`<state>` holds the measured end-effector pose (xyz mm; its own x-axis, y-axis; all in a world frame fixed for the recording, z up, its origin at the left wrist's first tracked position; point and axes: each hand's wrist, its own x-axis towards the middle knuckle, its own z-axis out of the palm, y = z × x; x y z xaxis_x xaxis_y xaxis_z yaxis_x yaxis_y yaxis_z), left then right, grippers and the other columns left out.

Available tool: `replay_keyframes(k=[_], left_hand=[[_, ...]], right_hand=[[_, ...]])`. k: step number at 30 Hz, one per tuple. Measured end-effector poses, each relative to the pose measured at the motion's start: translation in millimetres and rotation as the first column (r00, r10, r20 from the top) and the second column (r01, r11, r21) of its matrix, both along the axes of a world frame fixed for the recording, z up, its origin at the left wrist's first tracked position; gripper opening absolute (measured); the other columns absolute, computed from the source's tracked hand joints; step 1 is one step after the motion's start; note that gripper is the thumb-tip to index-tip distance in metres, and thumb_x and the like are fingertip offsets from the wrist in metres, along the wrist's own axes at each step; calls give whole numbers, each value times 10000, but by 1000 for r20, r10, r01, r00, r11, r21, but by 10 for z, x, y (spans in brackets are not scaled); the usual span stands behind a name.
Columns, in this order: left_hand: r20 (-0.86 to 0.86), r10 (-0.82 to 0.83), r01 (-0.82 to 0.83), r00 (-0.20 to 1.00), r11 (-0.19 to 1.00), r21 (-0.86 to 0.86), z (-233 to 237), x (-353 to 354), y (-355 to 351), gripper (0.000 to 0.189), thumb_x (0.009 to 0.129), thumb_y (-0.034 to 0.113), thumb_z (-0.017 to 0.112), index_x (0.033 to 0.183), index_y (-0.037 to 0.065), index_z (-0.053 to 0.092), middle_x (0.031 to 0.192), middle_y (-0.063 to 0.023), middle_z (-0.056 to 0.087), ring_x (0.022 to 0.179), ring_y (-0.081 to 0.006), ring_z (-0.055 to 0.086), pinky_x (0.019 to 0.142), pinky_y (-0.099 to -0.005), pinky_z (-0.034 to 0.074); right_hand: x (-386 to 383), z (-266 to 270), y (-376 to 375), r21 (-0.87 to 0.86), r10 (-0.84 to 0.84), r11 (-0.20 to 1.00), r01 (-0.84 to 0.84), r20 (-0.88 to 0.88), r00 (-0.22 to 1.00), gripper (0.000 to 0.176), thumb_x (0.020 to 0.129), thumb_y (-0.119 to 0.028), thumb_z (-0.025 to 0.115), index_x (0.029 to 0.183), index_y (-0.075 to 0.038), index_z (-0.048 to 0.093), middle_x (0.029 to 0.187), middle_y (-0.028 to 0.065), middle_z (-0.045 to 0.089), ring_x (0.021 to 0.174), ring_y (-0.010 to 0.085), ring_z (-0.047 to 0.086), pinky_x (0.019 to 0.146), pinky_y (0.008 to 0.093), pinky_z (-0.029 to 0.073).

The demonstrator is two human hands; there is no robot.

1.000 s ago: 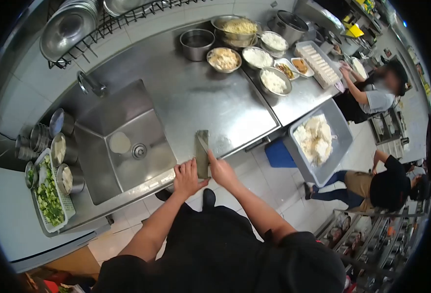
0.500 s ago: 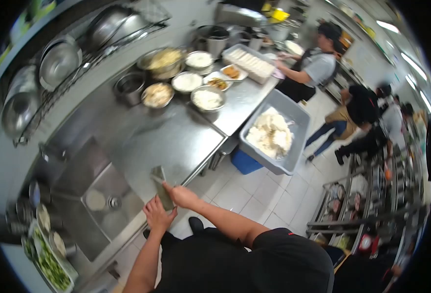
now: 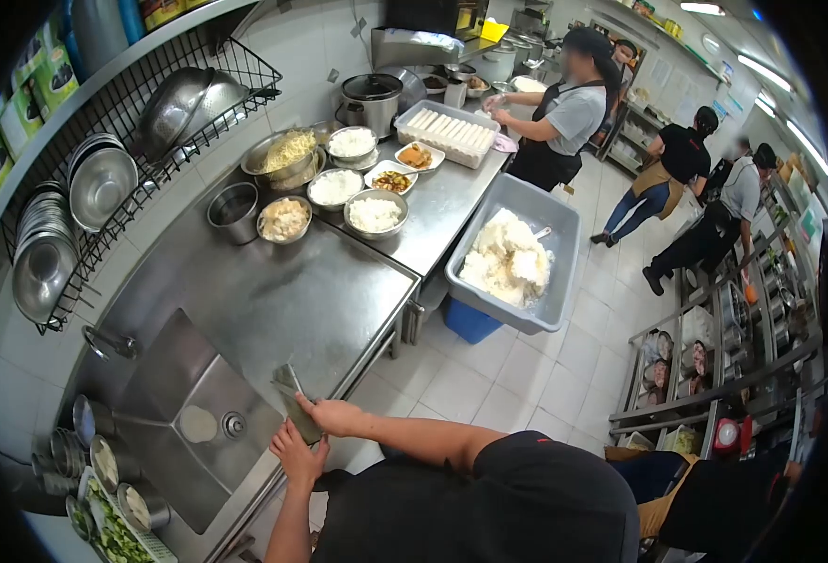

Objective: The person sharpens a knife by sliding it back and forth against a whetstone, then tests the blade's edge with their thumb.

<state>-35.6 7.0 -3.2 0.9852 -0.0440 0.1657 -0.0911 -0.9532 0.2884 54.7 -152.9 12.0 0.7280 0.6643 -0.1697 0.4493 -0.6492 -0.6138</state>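
Observation:
Both of my hands are at the front edge of the steel counter (image 3: 283, 291), close together on a flat, dull-green folded piece (image 3: 299, 419) whose material I cannot make out. My left hand (image 3: 299, 452) grips its lower end, fingers laid across it. Higher up, my right hand (image 3: 332, 416) is closed on its right side, thumb along the edge. A paler, slanted part of the piece sticks up above the hands. The sink (image 3: 209, 422) lies to the left of my left hand.
Bowls of white shreds (image 3: 375, 214), a bowl of yellow strips (image 3: 289, 152) and a tray of white rolls (image 3: 449, 131) stand farther back. A grey tub (image 3: 555, 314) of white mass sits right. A co-worker (image 3: 569, 113) stands beyond; metal bowls (image 3: 104, 188) fill the wall rack.
The view has shifted and sharpened, showing more of the wall rack. My hands still hold the green piece in nearly the same grip. One co-worker in the background has turned slightly.

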Motion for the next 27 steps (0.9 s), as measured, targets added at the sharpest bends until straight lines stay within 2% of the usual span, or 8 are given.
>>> replay_keyframes(k=[6, 10, 12, 14, 18, 22, 27], left_hand=[[14, -35, 34, 999, 999, 3, 61, -52, 214, 884, 765, 521, 731, 1354, -62, 422, 1232, -239, 475, 1161, -416, 433, 1020, -541, 318], [29, -56, 57, 998, 998, -36, 19, -32, 267, 902, 756, 568, 743, 1340, -48, 438, 1251, -239, 475, 1191, -415, 433, 1022, -549, 312], [38, -77, 76, 996, 997, 3, 0, 14, 285, 918, 739, 595, 752, 1329, -39, 448, 1258, -231, 484, 1201, -405, 442, 1014, -549, 314], [-23, -55, 54, 998, 998, -20, 7, 33, 289, 942, 707, 607, 784, 1312, -32, 451, 1259, -236, 492, 1183, -409, 467, 1008, -544, 315], [4, -106, 106, 994, 992, -62, -187, 58, 361, 977, 694, 631, 782, 1318, -36, 436, 1268, -244, 508, 1197, -403, 474, 1011, -545, 318], [0, -153, 153, 988, 988, -24, -139, 59, 359, 983, 736, 665, 740, 1306, -73, 427, 1274, -243, 518, 1198, -394, 495, 1001, -525, 340], [-88, -222, 210, 971, 969, -127, -151, 51, 474, 997, 757, 626, 749, 1343, -84, 367, 1322, -268, 470, 1242, -423, 442, 1032, -536, 306]], right_hand=[[-102, 9, 159, 3, -55, 998, 55, -28, 998, 841, 878, -99, 617, 1577, -60, 152, 1101, 293, 621, 920, 430, 689, 752, 476, 560], [-88, 17, 93, 4, -12, 1000, 12, -14, 1000, 833, 884, -108, 618, 1579, -80, 160, 1096, 286, 615, 891, 421, 688, 717, 472, 556], [-94, 103, 83, -38, 1, 999, -2, -35, 999, 883, 864, -117, 664, 1584, -87, 152, 1082, 276, 616, 875, 416, 687, 704, 467, 553], [-140, 192, 88, -46, -16, 999, 14, -41, 999, 923, 849, -118, 687, 1589, -94, 135, 1083, 272, 617, 878, 414, 687, 703, 463, 555], [-165, 156, 93, -76, -27, 997, 22, -60, 998, 1031, 809, -120, 744, 1601, -113, 84, 1104, 262, 614, 893, 410, 687, 713, 455, 558], [-177, 133, 99, -89, -60, 995, 52, -97, 993, 967, 858, -111, 678, 1608, -149, 69, 1140, 248, 604, 912, 414, 679, 737, 458, 556], [-265, 76, 171, -55, -84, 995, 80, -91, 992, 914, 888, -88, 614, 1613, -186, 67, 1129, 239, 604, 908, 415, 672, 748, 469, 548]])
